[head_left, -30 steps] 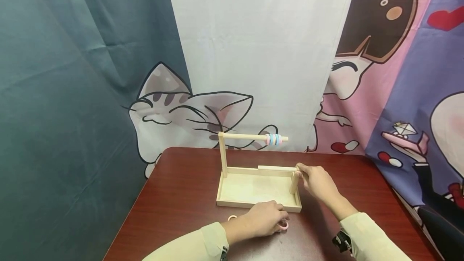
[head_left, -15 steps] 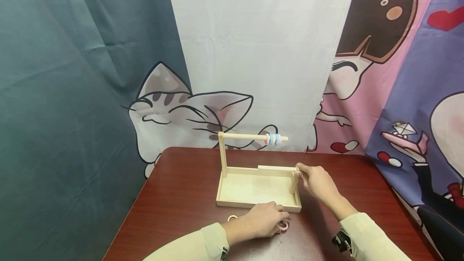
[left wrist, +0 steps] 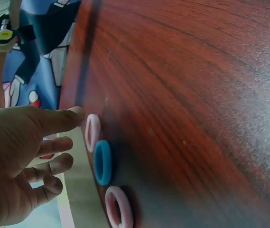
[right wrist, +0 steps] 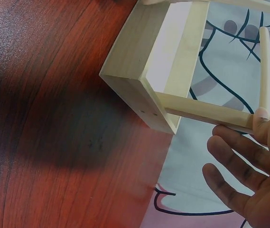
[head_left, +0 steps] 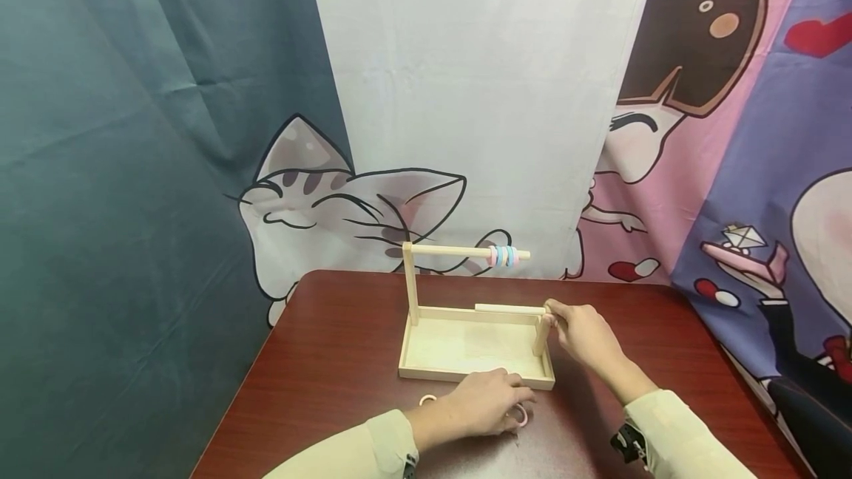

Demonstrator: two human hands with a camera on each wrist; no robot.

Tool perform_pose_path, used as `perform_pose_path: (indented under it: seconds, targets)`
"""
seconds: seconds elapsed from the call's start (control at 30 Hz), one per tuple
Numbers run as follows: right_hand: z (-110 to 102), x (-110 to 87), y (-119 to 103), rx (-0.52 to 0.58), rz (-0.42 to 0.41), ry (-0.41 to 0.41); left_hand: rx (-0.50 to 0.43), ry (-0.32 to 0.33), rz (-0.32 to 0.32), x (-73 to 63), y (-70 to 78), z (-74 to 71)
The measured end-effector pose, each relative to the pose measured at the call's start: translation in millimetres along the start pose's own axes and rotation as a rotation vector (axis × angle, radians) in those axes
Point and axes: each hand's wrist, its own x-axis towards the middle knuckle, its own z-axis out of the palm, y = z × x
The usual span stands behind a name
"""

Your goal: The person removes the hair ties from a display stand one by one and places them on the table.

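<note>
My left hand (head_left: 481,403) is low over the table in front of a wooden rack (head_left: 476,377), fingers loosely bent and apart. In the left wrist view, its thumb tip is right at a pink ring (left wrist: 93,133), with a blue ring (left wrist: 103,162) and another pink ring (left wrist: 118,207) in a row beside it. My right hand (head_left: 586,335) holds the top of the rack's short post (right wrist: 210,113), where the lower rod (right wrist: 265,71) joins it. The thumb lies on that joint; the other fingers are spread below it.
The rack's tall post (head_left: 410,287) carries an upper rod (head_left: 446,250), with several pink, blue and cream rings (head_left: 504,256) near its free end. A pale ring (head_left: 427,399) lies left of my left wrist on the red-brown table (head_left: 319,361). A printed curtain (head_left: 492,94) hangs behind.
My left fingers have lifted and spread slightly near the pink ring, which has shifted a little toward the left. My right hand keeps its hold on the short post.
</note>
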Motion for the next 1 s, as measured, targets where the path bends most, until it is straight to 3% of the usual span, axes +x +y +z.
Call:
perform_pose_path:
  seconds: [0.33, 0.47, 0.7, 1.0]
  targets:
    - [-0.7, -0.7, 0.2, -0.001, 0.001, 0.007, -0.093, 0.077, -0.143, -0.6, -25.5, -18.1]
    - [-1.2, -0.4, -0.5, 0.0, 0.001, 0.0, -0.109, 0.149, -0.202, -4.1, -35.9, -24.2]
    - [-1.5, -0.1, -1.5, 0.002, -0.004, 0.008, -0.176, 0.302, -0.365, -11.8, -52.4, -34.3]
    - [-3.4, -1.5, -2.7, 0.001, 0.001, 0.0, -0.275, 0.461, -0.462, -21.0, -77.6, -51.2]
